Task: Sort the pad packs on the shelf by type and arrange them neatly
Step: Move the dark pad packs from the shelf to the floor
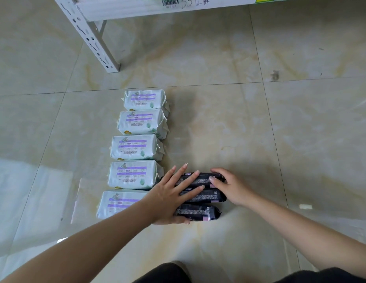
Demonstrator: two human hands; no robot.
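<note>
**A:** Where are the dark pad packs (208, 196)?

**B:** On the floor (259, 129), three in a column under the left hand (169, 198). Its fingers (188, 179) lie spread and straight, pressing on top. The right hand (231, 186) curls its fingers over their right end, cupping it.

**A:** And their look?

**B:** Glossy black wrappers, white print, a pink patch. Just left of the left fingers, five pale green pad packs (135, 147) with purple bands run away in a line.

**A:** How will they handle?

**B:** Light and soft, I'd judge, and the film is probably slippery. Squeeze them from both ends, or they may slide apart.
</note>
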